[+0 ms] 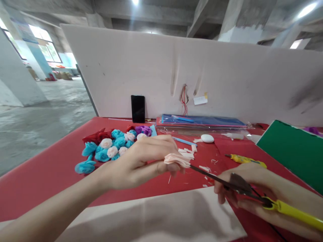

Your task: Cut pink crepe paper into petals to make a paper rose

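My left hand [141, 161] reaches across the red table [42, 174] and pinches a folded stack of pale pink paper [177, 160] between thumb and fingers. My right hand [254, 188] grips yellow-handled scissors [239, 186]. Their dark blades point left, and the tip meets the lower edge of the pink paper. Small pink scraps [205, 168] lie on the table under the blades.
A heap of blue, white, red and purple paper flowers [111, 146] lies at the left. Behind are a black phone [138, 108] leaning on a white board, a flat pack of coloured sheets [202, 121], a white oval object [207, 138], a yellow tool [246, 159], a green sheet [295, 151] and a white sheet [156, 218].
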